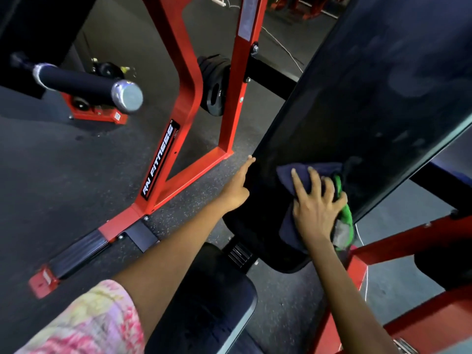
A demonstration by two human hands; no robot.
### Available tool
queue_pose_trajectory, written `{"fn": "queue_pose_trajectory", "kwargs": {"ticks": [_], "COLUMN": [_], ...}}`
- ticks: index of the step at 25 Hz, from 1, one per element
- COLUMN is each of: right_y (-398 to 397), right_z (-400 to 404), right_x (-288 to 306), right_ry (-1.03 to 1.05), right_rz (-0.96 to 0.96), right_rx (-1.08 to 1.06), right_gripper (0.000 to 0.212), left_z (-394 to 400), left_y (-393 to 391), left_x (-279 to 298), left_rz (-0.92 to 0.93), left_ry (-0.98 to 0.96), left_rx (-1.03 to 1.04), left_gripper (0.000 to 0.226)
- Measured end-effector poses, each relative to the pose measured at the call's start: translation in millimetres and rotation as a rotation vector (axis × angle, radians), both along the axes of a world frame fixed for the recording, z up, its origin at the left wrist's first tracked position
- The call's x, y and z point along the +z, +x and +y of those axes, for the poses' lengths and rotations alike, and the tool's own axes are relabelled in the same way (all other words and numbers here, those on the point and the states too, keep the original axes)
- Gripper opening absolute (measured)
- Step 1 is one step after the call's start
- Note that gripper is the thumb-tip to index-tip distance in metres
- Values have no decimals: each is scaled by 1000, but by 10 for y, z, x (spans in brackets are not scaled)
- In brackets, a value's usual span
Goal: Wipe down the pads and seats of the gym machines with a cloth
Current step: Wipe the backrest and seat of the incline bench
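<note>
Nearest: pink patterned sleeve (84,325) on the left arm, then the seat pad (204,297), dark w/ a fine-grained skin, sitting just below the back pad's lower end.

Right hand (316,208) lies flat on a dark blue cloth (286,175), fingers (298,182) spread and straight, pressing it onto the lower part of the long black back pad (370,85). Something green and grey (344,221) is bunched under the palm edge, prob. a 2nd cloth or the first one's reverse; can't tell which.

Left hand (237,185) rests against the pad's left edge, fingers extended, not clenched, gripping nothing; looks like bracing.

How to do it well (my read): keep the palm flat, even pressure, long overlapping strokes up the pad's length, don't skip edges or the rounded bottom corner. Refold cloth so the loose green bit doesn't drag. The left hand steadies the pad.

Pad look: glossy black vinyl, tilted, w/ faint dull smears and blotches higher up, so upper part likely still needs a pass.

Further out: red frame (178,118) marked RN FITNESS, a chrome-capped roller bar (89,85), black weight plates (214,85), speckled rubber floor (76,175).
</note>
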State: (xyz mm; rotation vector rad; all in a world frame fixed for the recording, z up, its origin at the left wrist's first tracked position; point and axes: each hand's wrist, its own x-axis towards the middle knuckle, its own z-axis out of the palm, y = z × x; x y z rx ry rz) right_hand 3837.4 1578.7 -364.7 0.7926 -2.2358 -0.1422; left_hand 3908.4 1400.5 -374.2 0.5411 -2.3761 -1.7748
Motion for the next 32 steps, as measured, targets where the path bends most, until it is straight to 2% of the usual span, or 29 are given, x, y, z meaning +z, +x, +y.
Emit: {"fn": "queue_pose_trajectory", "kwargs": {"ticks": [2,5,7,9,12,14,17,20,22,24,25,28,29,32], "right_y": [9,107,132,95,95,175,305,460,572,538,554,538,560,678], "right_z": [-199,62,398,533,315,176,453,947,868,430,156,-96,66,765], "right_x": [-48,-384,-363,-244,-248,-437,-692,-882,-973,-1074,-1162,-1277,-1304,-1317], "right_ry": [-12,301,346,226,24,107,376,440,442,505,546,605,588,492], "right_rz": [55,18,-21,-14,21,67,-29,-136,-131,-136,-120,-92,-110,-127], "right_rx": [16,311,334,200,18,117,362,353,320,419,477,542,532,500], "right_gripper": [57,68,75,68,59,57,70,87,74,51,48,49,47,63], "left_z": [130,321,368,405,452,426,324,283,279,319,321,338,325,282], "left_y": [7,91,128,136,129,139,202,245,243,199,213,293,341,475], "left_x": [-111,-337,-422,-439,-491,-564,-595,-503,-488,-509,-575,-751,-833,-1049], "left_rz": [-39,-177,-217,-201,-163,-113,-45,-41,-27,-1,1,9,12,27], "left_ry": [-169,-440,-513,-524,-533,-535,-490,-430,-424,-421,-423,-441,-458,-475], "left_rx": [-28,-78,-87,-73,-29,-12,-31,-67,-83,-77,-68,-67,-76,-112], "left_gripper": [101,112,115,116,114,114,115,112,114,118,117,112,109,102]}}
